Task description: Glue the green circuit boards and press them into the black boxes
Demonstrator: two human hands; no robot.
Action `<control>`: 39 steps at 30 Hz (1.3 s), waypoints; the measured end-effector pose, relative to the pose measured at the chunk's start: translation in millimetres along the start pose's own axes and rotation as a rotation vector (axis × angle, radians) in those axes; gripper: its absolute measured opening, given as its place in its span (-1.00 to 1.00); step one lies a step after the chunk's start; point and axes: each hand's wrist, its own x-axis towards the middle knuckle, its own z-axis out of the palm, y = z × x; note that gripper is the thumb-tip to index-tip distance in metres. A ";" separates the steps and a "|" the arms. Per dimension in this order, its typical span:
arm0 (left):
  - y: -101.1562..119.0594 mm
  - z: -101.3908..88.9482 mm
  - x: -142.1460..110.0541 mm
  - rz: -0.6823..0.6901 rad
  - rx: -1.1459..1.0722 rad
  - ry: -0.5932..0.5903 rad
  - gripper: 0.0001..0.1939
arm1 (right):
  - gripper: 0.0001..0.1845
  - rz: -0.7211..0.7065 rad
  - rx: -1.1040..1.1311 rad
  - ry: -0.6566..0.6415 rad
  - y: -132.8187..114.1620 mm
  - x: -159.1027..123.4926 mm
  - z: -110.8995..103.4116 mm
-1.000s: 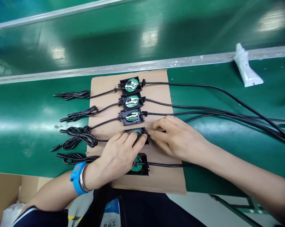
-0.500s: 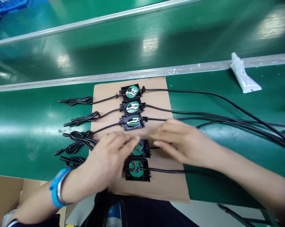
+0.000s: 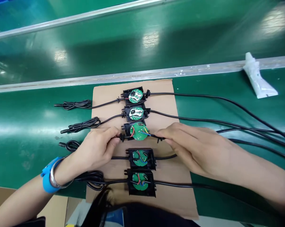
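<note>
My left hand point(image 3: 93, 145) pinches the thin black cable just left of a round green circuit board point(image 3: 139, 131). On the other side my right hand point(image 3: 194, 146) grips the black cable that leaves the board's right edge. Red wires show at the board's left, yellow and blue ones at its right. Partly under this board is an open black plastic housing point(image 3: 127, 127), the middle one in a column. Two housings above hold boards with white paste point(image 3: 136, 113). In the two nearer me, the lower housing point(image 3: 142, 191) included, boards lie with coloured wires facing up.
A cardboard sheet point(image 3: 109, 94) lies beneath the housings on the green bench point(image 3: 26, 132). Coiled black cables point(image 3: 77, 104) lie left, and longer cables point(image 3: 204, 96) run off right. A white tube point(image 3: 258, 77) rests against the metal rail point(image 3: 192, 70) at far right.
Both hands have left the fourth housing, which has shifted towards me, and taken the third board's cables. That board has turned over, from its pasted face to its wired face.
</note>
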 end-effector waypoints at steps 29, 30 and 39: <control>-2.7 7.5 19.3 -0.139 -0.108 0.042 -0.90 | -0.59 0.021 -0.237 -0.205 -2.3 38.3 35.3; -2.6 10.0 18.0 -0.112 -0.105 0.080 -0.90 | -0.60 0.018 -0.241 -0.187 -4.2 36.3 36.4; 5.7 24.6 11.7 0.169 0.563 0.218 -0.80 | -0.69 0.042 -0.215 -0.131 -11.0 32.5 39.6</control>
